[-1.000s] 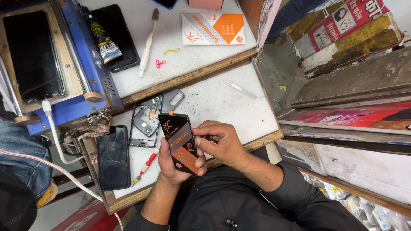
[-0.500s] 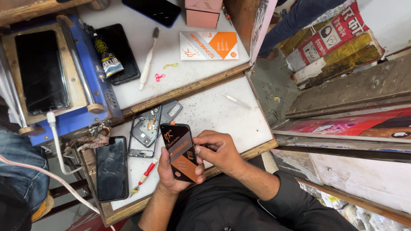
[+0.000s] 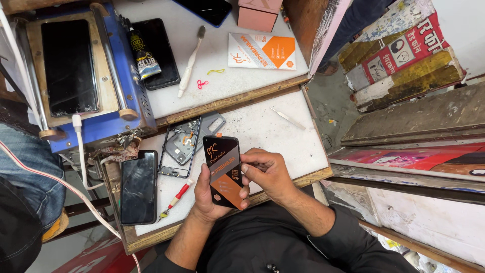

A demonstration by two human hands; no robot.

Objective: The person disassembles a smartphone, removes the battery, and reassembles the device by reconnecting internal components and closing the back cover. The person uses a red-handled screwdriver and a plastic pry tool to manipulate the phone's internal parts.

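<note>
Phone screen (image 3: pixel 225 172), a black display panel with an orange-and-black protective sticker, sits upright in the left hand (image 3: pixel 209 194), cupped from behind above the near edge of the white workbench (image 3: pixel 262 131). The right hand (image 3: pixel 268 172) pinches the panel's right edge with thumb and fingertips pressed together on it. Since a second ago the panel has barely shifted; both hands remain on it and the sticker is not lifted, so the peel looks unstarted. Just left lie an opened phone frame (image 3: pixel 183 144), a red screwdriver (image 3: pixel 177 198) and a dark phone (image 3: pixel 137 187). Farther back stand a blue press (image 3: pixel 76 76) and a toothbrush (image 3: pixel 191 61).
</note>
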